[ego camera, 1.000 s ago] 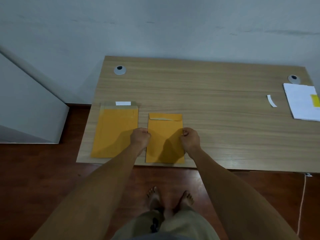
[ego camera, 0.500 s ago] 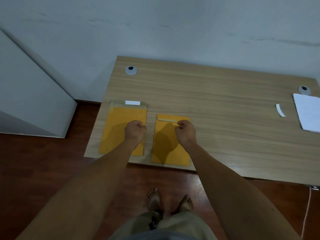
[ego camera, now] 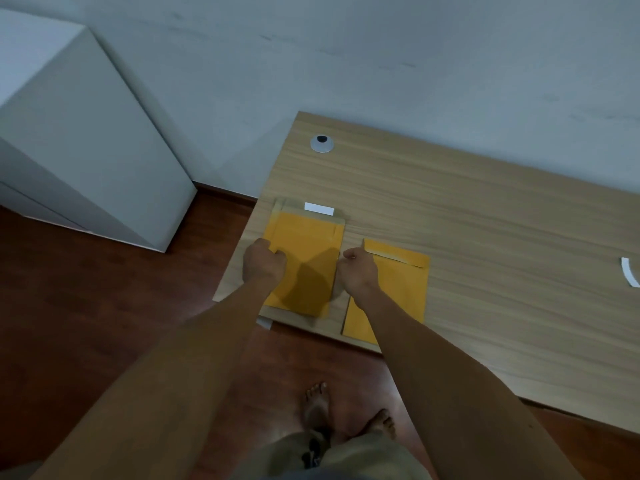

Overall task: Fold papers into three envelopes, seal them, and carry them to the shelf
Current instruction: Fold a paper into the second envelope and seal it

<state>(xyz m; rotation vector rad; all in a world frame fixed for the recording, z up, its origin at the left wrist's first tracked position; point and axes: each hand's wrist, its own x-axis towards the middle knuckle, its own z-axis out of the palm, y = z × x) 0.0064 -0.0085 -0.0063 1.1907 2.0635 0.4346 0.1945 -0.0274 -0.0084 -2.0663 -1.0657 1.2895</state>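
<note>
My left hand (ego camera: 264,265) and right hand (ego camera: 356,271) curl on opposite edges of the left manila envelope (ego camera: 304,251) between them; I should lift it level so nothing beneath slips.

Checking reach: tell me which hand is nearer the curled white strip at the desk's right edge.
Right. The right hand sits between the two envelopes, far left of the curled white strip; the left hand is farther still.
</note>
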